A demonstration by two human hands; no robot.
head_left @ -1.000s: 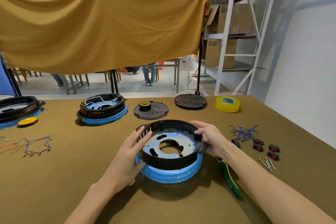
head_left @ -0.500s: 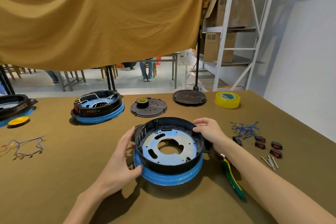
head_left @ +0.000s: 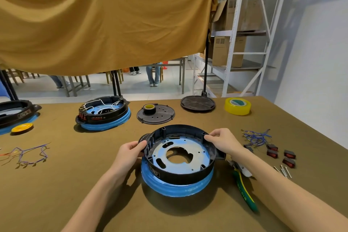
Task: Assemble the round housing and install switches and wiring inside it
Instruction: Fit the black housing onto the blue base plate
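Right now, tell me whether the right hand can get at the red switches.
Probably yes. The right hand pinches the black housing ring, so it must let go first. The red switches lie loose on bare table just to its right, and nothing stands between them.

Setting: small assembly workshop or factory floor.
- Worktop (head_left: 56,184), brown covering, laid out with parts in batches: a wired round housing (head_left: 104,113) on a blue base, a second partly in view at the left edge (head_left: 15,114), loose black cover plates (head_left: 156,114).
- Consumables: roll of yellow tape (head_left: 237,106), bundles of thin wire (head_left: 257,136), red switches (head_left: 280,153), small screws (head_left: 283,170).
- Tool: green-and-yellow-handled pliers (head_left: 243,188).
- Metal storage rack (head_left: 233,34) holding cardboard boxes (head_left: 227,51).
- Mustard cloth (head_left: 103,22) hung as a screen; beyond it, plain tables (head_left: 167,66), wooden chairs and people's legs.
- Bare white wall, tiled floor.
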